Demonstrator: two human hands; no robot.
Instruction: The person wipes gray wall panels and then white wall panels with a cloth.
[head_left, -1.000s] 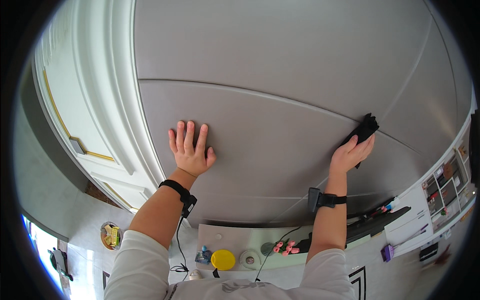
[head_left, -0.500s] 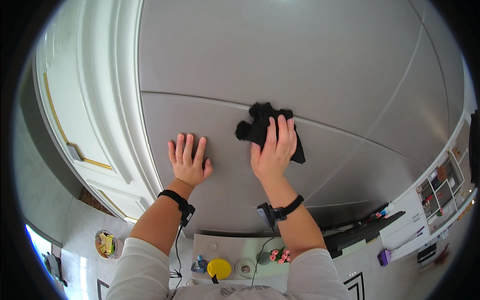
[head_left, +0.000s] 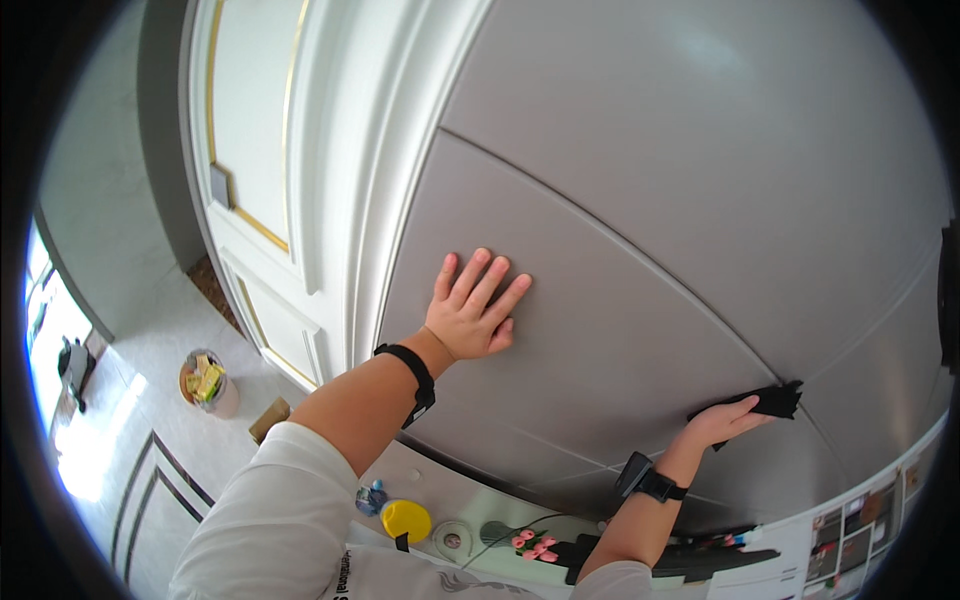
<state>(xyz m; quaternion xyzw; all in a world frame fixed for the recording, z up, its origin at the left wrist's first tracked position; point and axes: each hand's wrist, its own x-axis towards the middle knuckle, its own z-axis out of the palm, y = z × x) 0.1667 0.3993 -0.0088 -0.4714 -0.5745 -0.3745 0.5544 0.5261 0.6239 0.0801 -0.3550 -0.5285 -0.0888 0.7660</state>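
Note:
A large grey wall panel [head_left: 590,320] with thin seams fills the middle of the view. My left hand [head_left: 474,308] lies against it with fingers spread, nothing in it. Farther right, my right hand [head_left: 722,422] presses a black cloth [head_left: 776,401] on the panel, close to where two seams meet. Part of the cloth shows beyond the fingertips and a corner hangs below the hand. Black bands with small devices circle both wrists.
White moulded trim [head_left: 375,170] and a white door [head_left: 250,130] border the panel on the left. Below stands a low cabinet [head_left: 425,475] with a yellow round thing [head_left: 406,520] and pink flowers [head_left: 534,545]. A bin [head_left: 210,383] is on the floor at lower left.
The view has turned to the right. My right hand has slid the black cloth along the seam, right and downward. My left hand stays flat on the panel.

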